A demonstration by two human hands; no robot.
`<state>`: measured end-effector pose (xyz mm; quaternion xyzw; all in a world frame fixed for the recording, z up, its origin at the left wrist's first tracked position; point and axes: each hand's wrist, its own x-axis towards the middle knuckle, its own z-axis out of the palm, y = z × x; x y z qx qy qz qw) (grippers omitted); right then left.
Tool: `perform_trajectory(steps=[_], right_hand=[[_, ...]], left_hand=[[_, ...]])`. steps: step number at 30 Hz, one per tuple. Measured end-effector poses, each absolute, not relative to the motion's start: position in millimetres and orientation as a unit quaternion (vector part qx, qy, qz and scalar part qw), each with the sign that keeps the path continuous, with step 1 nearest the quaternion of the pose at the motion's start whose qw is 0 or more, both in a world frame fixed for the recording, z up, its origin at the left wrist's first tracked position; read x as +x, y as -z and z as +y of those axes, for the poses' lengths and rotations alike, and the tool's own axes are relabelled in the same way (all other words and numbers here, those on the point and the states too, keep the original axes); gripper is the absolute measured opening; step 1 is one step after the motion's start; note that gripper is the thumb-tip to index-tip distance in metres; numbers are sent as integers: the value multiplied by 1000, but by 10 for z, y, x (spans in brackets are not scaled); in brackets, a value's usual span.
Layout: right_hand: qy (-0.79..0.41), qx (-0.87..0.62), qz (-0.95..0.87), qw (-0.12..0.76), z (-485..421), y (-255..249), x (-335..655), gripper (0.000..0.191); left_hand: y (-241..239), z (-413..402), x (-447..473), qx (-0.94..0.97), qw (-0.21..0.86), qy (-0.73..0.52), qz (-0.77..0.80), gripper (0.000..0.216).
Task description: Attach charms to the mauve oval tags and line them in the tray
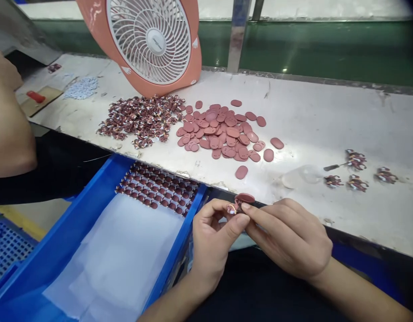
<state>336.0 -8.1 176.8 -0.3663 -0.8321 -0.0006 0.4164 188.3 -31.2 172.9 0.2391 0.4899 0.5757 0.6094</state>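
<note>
head view: the left hand (211,237) and the right hand (288,235) meet just off the near edge of the worn white counter (327,120), above a dark lap. between them sits a small reddish-brown oval plastic piece (244,197) with a tiny multicoloured printed charm (232,209) against its underside. the left thumb and forefinger are pinched on the charm from the left; the right fingers (260,213) close on the same pair from the right, the oval piece showing just above the fingertips of both hands. whether the two parts are joined cannot be told.

on the counter, near its middle, lies a loose heap of matching reddish-brown ovals (226,132), one stray oval close to the near edge. just left of the heap is a pile of small printed charms (141,118), touching the base of an orange desk fan with a white grille (149,42) at the far edge. toward the right end lie a few separate charms (356,172).

left of the hands, below the counter's near edge, a blue plastic tray (92,210) holds white paper and neat rows of finished dark red pieces (156,185) along its far side. another person's bare arm (8,120) shows at the left edge.
</note>
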Motion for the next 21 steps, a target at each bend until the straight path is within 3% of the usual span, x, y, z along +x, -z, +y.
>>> perform_trajectory(steps=[6, 9, 11, 15, 21], right_hand=[[-11, -312, -870, 382, -113, -1848, 3298, 15], [-59, -270, -879, 389, -186, -1922, 3368, 10], [-83, -278, -878, 381, -233, -1914, 3459, 12], [-87, -302, -883, 349, -275, -1785, 3647, 15], [-58, -336, -870, 357, -206, -1760, 3687, 11]], left_hand=[[-1641, -291, 1712, 160, 603, -568, 537, 31], [-1393, -327, 1357, 202, 465, -536, 675, 37], [-1128, -380, 1002, 235, 346, -475, 774, 41], [-574, -494, 263, 243, 237, -380, 861, 36], [-209, -518, -235, 307, 207, -180, 911, 29]])
